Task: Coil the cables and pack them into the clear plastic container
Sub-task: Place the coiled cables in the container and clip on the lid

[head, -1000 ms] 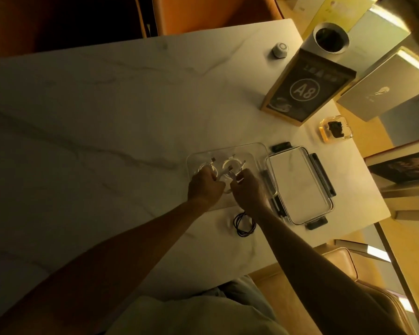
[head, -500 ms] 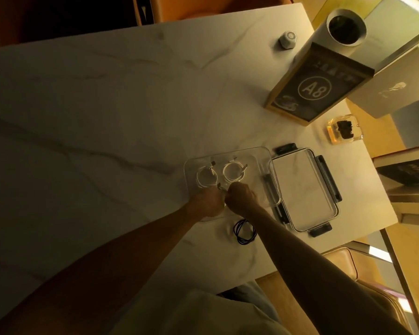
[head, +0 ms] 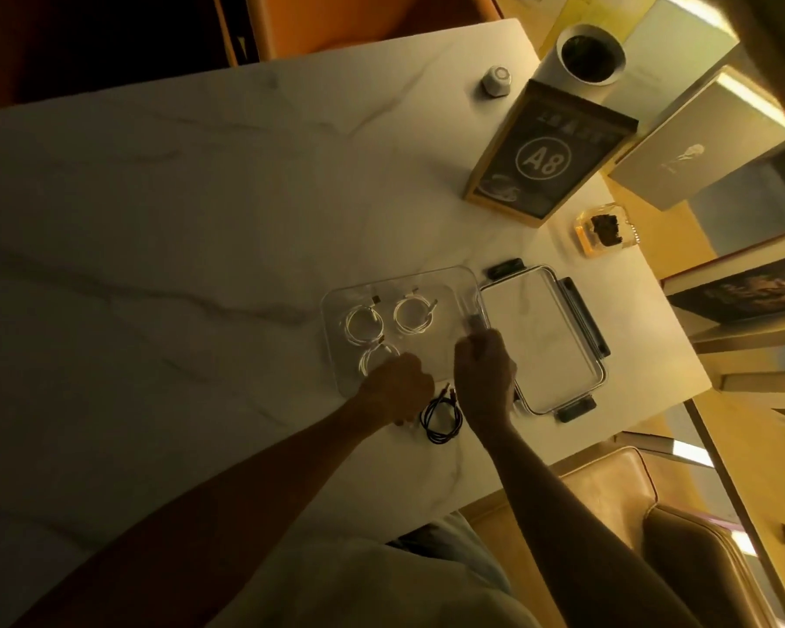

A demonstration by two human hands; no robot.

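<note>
— Head view: three white coils [head: 364,323] now inside the clear plastic container [head: 465,283], third just laid at its near end. Left hand [head: 397,386] curled over that near rim, fingers hidden, grip impossible to tell. Right hand [head: 485,374] pulled back from the coils, closed loosely at the container's right edge, holding nothing visible.

— So only the black cable [head: 440,418] left, coiled near the desk's front edge?

— Looks so. Lid [head: 547,342] beside the container. Marbled desk [head: 177,210], dim amber room.

Three white coils [head: 364,324] counted in container [head: 427,283]; one black coil [head: 440,419] on table [head: 200,219]; one lid [head: 544,342]; two hands [head: 397,385] seen.
</note>
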